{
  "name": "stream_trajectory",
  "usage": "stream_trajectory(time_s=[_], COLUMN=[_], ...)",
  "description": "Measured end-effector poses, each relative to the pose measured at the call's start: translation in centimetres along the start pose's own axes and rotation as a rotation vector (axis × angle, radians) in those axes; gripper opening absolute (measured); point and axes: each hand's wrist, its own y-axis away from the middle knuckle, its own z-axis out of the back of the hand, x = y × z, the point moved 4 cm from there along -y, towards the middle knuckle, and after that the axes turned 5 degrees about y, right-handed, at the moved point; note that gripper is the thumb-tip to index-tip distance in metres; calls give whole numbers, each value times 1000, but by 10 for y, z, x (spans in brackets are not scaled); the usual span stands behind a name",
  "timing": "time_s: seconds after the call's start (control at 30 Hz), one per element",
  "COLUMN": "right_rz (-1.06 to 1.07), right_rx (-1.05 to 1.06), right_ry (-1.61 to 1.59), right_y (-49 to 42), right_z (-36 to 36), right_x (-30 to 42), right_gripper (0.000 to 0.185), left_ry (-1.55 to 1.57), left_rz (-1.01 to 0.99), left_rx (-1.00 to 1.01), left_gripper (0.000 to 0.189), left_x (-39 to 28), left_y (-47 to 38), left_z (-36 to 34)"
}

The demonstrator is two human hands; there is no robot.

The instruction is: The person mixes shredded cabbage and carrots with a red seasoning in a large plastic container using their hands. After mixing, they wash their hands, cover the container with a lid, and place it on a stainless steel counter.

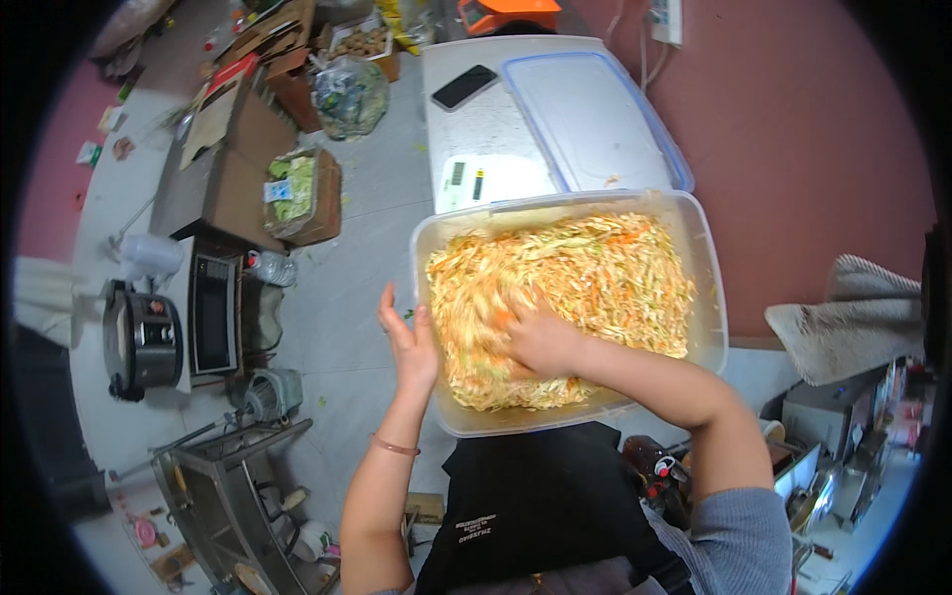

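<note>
A large translucent plastic tub [710, 260] holds a heap of shredded cabbage and carrot [595, 275]. My right hand [547, 338] is down in the shreds, left of the tub's middle. Motion blur and the vegetables hide its fingertips, so its grasp is unclear. Against the tub's left wall rests my left hand [409, 346], its thumb near the rim and its fingers spread, holding nothing. Behind the tub, a clear lid with a blue seal [595, 119] lies on the white table [446, 67].
A smartphone [465, 88] and a white digital scale [465, 182] lie on the table. An orange device [509, 13] stands beyond. On the left are a carton of cabbage [320, 201], a microwave oven [214, 312] and a rice cooker [145, 338]. A cloth [848, 327] hangs at right.
</note>
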Motion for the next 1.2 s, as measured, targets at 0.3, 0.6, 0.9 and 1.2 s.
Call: stream_trajectory(time_s=[0.3,0.6,0.9,1.2], right_rz=[-615,-307,-528,-980], right_rx=[233,133,101,-53], right_ry=[-173,48,-282,-307], right_y=[41,130,42,146], right_z=[12,-2,-14,-34], right_x=[-105,-29,-61,-149], right_gripper=[76,74,56,77], left_ry=[33,55,104,125], left_rz=[15,36,50,40], left_rx=[60,-19,34,79], left_gripper=[60,56,54,55], left_x=[-10,2,6,-1], left_y=[1,4,-1,-4], left_z=[-5,6,-1,-6])
